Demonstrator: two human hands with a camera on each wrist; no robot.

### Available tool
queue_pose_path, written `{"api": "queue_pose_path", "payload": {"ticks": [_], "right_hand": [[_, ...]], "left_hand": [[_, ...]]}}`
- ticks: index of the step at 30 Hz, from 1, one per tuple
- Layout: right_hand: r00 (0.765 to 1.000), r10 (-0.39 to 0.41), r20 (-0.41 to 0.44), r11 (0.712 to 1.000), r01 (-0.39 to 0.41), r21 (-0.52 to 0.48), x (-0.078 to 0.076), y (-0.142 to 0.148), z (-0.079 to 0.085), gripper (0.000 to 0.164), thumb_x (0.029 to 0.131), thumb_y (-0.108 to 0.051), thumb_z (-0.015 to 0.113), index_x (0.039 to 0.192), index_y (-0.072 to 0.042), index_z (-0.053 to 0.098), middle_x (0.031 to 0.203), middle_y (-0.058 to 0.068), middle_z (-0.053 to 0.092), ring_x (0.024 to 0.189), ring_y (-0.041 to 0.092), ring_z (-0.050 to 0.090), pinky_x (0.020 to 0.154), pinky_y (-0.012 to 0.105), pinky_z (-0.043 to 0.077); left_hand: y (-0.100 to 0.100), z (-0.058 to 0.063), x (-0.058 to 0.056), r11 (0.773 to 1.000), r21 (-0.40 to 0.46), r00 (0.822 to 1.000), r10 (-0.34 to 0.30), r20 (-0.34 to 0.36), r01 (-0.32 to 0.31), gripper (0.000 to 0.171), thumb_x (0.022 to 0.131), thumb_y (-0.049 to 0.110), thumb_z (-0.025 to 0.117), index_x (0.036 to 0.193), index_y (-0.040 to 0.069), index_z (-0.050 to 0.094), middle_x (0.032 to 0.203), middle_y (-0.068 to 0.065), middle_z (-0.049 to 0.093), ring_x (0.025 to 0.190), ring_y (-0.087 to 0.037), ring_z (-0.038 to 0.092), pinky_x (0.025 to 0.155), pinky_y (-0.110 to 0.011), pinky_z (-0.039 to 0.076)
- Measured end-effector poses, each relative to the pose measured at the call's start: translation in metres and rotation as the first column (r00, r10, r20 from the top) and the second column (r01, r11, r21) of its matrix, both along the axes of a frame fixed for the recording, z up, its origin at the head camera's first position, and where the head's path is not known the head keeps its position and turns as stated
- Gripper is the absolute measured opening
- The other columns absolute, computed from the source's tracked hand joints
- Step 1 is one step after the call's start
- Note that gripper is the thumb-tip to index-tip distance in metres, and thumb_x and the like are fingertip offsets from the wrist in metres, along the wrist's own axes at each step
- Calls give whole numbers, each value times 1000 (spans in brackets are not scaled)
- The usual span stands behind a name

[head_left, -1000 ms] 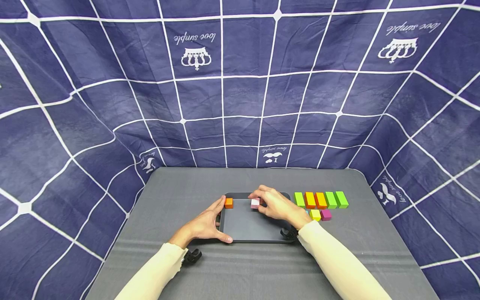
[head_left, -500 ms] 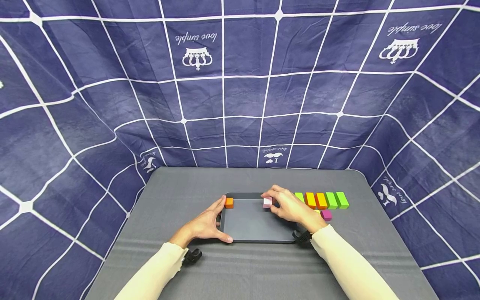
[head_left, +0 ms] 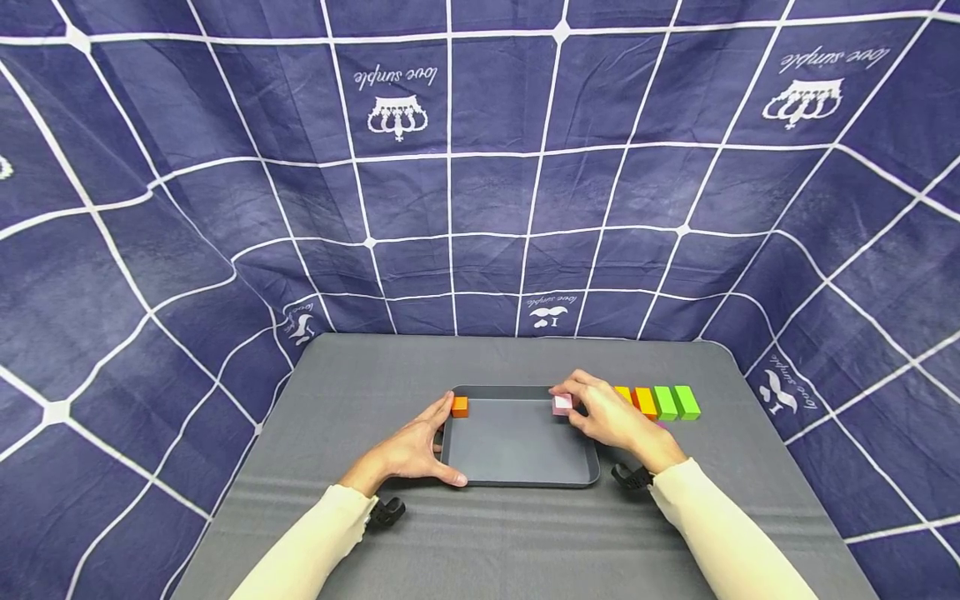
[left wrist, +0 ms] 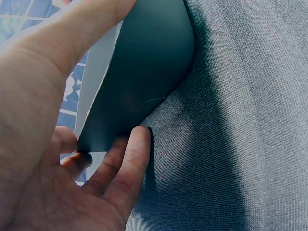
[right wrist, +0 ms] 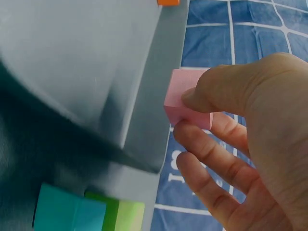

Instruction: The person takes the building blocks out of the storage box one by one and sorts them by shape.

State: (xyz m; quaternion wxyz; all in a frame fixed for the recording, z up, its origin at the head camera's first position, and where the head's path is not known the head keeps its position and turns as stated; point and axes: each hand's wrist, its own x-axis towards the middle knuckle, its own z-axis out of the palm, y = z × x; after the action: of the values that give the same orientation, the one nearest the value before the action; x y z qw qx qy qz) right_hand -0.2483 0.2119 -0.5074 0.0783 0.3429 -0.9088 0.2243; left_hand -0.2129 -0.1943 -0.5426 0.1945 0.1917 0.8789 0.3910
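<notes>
A shallow grey tray (head_left: 525, 450) lies on the table. My left hand (head_left: 412, 448) holds its left end, thumb at the near corner and fingers along the left side. Inside the far left corner sits an orange block (head_left: 460, 407), close to the left fingertips. My right hand (head_left: 607, 414) pinches a pink cube (right wrist: 185, 98) between thumb and fingers. In the head view that pink cube (head_left: 562, 405) appears over the tray's far right corner; whether it touches the tray I cannot tell.
Right of the tray stand yellow-orange blocks (head_left: 644, 402) and green blocks (head_left: 686, 402) in a row, partly behind the right hand. A teal block (right wrist: 60, 209) and a green block (right wrist: 122, 214) show beside the tray in the right wrist view. Patterned blue cloth (head_left: 487, 192) walls the table.
My right hand has carried the pink cube rightward along the tray's far side to its right end. The left hand stays at the tray's left end, and the orange block has not moved.
</notes>
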Motion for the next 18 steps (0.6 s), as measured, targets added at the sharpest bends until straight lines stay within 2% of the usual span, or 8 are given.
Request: {"api": "queue_pose_path", "payload": {"ticks": [7, 10, 18], "right_hand": [[998, -28, -48, 1000, 27, -15, 5, 17, 2, 41, 94, 8, 86, 133, -3, 83, 120, 5, 77, 95, 23, 73, 82, 36, 66], [999, -33, -39, 999, 31, -31, 7, 26, 3, 43, 92, 11, 85, 133, -3, 83, 119, 5, 76, 93, 23, 73, 79, 33, 64], [997, -40, -61, 997, 37, -61, 10, 52, 7, 42, 90, 14, 82, 129, -3, 83, 111, 6, 74, 83, 17, 68, 69, 23, 58]], "left_hand": [[0, 1, 1, 1000, 2, 1000, 4, 10, -4, 157, 77, 39, 113, 188, 8, 6, 198, -19, 9, 120, -34, 85, 114, -49, 68], [0, 1, 2, 1000, 5, 1000, 8, 8, -8, 157, 77, 38, 113, 188, 8, 6, 197, -20, 10, 119, -33, 85, 114, -49, 69], [0, 1, 2, 1000, 3, 1000, 9, 4, -9, 157, 77, 39, 113, 188, 8, 6, 198, -19, 10, 120, -32, 85, 115, -50, 68]]}}
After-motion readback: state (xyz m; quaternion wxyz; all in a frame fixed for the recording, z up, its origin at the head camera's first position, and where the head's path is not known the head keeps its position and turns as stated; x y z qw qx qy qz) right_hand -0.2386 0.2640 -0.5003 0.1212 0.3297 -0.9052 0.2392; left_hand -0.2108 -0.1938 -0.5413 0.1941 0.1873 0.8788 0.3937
